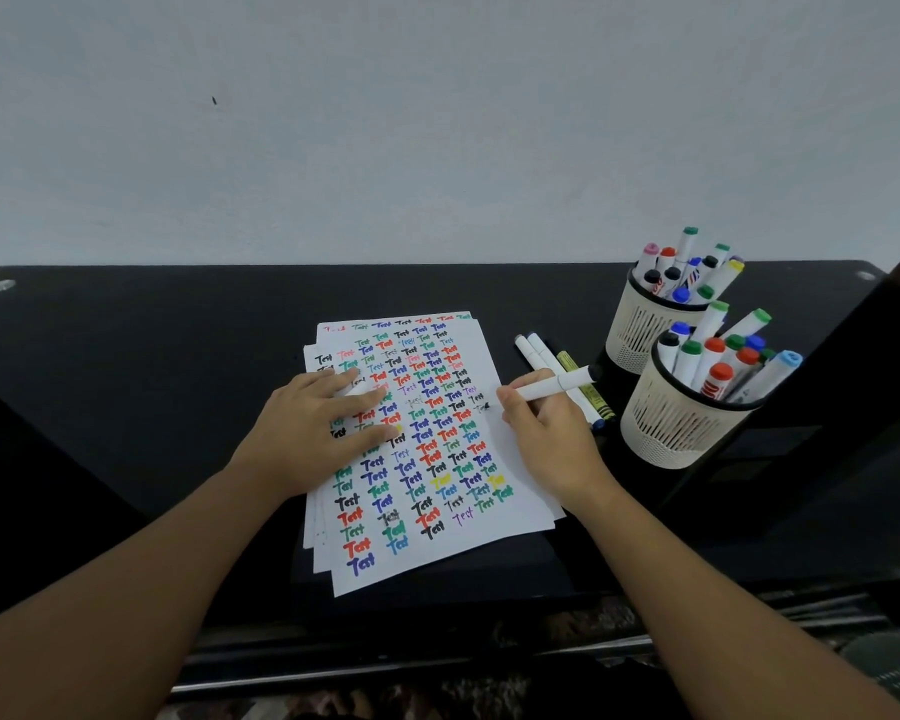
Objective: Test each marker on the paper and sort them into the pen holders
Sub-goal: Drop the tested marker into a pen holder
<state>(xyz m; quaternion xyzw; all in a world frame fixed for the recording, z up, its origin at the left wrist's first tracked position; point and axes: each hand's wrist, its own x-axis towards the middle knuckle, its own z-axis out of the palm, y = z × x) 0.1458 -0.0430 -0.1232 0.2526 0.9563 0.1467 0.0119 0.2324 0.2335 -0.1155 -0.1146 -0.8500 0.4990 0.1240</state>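
White marker (552, 388) pinched in my right hand (546, 433), tip on paper (510, 511); light, stiff, slick barrel, so grip mid-body. Left hand (313, 428) flat, holding sheet down.

The left hand (317, 428) hid part of the words on the paper (489, 511), and a white thing under its fingers could not be told. The marker (552, 388) tip at centre frame was too small to read. Lower sheets showed only edges. Both forearms ran off the bottom edge.

Soft, even light; black desk (126, 356) dim, faint sheen; wide-angle bending at edges; slight overall softness.
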